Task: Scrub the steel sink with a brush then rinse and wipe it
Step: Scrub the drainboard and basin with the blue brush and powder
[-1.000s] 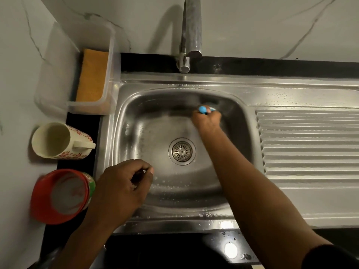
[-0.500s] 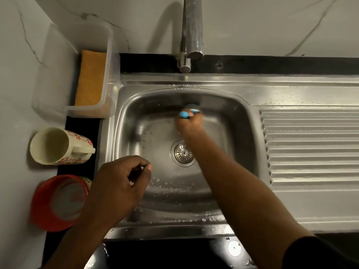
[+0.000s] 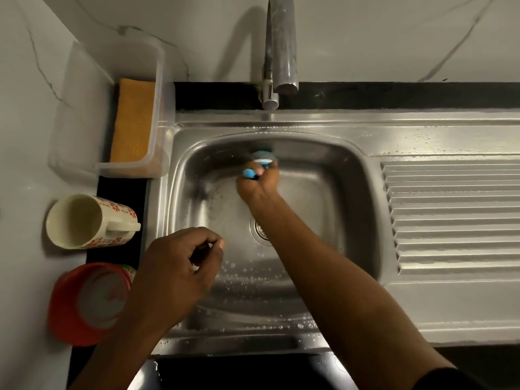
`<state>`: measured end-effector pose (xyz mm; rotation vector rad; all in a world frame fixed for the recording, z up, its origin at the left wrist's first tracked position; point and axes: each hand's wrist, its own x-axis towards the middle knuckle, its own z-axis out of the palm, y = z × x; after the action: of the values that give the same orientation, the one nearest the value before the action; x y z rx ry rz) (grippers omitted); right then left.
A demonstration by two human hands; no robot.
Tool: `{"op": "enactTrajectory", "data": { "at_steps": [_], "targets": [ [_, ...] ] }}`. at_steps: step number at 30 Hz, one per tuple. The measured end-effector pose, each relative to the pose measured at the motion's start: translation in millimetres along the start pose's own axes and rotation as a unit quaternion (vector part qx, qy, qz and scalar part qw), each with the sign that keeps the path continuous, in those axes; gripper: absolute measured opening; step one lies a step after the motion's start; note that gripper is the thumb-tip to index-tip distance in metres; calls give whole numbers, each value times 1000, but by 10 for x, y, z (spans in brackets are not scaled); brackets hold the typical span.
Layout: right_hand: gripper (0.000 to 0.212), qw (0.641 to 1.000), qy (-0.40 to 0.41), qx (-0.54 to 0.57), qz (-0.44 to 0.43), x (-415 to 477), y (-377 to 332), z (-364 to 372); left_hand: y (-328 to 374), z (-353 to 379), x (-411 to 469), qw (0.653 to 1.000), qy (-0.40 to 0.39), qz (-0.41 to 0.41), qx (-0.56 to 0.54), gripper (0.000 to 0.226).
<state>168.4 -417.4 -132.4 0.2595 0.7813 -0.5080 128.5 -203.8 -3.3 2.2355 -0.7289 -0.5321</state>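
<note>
Since 1.0 s ago: right hand (image 3: 257, 187) and brush (image 3: 263, 156) have shifted left along the sink's (image 3: 363, 209) back wall, from right of the drain (image 3: 260, 230) to about in line with it. Right fingers wrap the blue handle; brush head pressed to the back wall, blurred. Forearm crosses the basin from its front-right corner and covers part of the drain. Left hand (image 3: 174, 274): fingers curled in toward the thumb, nothing visible in them; it hovers over the front-left corner. Droplets on the basin floor and front rim. Tap (image 3: 281, 52) above the back edge. Left of the sink: box (image 3: 157, 108) with orange sponge (image 3: 133, 122), mug (image 3: 84, 220) on its side, red tub (image 3: 64, 305).
</note>
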Motion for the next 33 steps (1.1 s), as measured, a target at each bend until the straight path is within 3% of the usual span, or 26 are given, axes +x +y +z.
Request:
{"op": "enactTrajectory", "data": {
  "at_steps": [3,7,9,12,15,18,23,27,30,32,33],
  "targets": [
    [57,996,15,78,-48,-34,-681,82,16,5,25,1000,2,1,0,11],
    [54,966,28,241,-85,-71,-1090,12,17,32,55,1000,1,2,1,11],
    [50,967,35,239,-88,52,-876,-6,31,18,55,1000,2,4,4,11],
    [40,983,67,121,-122,152,-696,-63,67,-15,34,1000,14,15,6,11],
    [36,989,82,73,-100,88,-792,-68,57,7,-2,1000,12,12,5,11],
    [42,983,83,146,-71,-217,-996,19,46,46,-41,1000,7,9,-4,12],
    [39,965,115,219,-91,-237,-1051,110,23,21,-54,1000,11,5,-2,12],
    [23,968,181,105,-135,-7,-919,11,17,-73,-95,1000,19,6,-8,11],
    [6,981,141,80,-105,-267,-886,53,-30,-97,-128,1000,25,-7,-15,10],
    [9,986,51,-101,-122,-576,-872,78,-49,-100,-163,999,27,-22,-19,9],
    [20,988,20,-79,-131,-667,-902,93,-59,-99,-173,999,29,-26,-16,9]
  ]
}}
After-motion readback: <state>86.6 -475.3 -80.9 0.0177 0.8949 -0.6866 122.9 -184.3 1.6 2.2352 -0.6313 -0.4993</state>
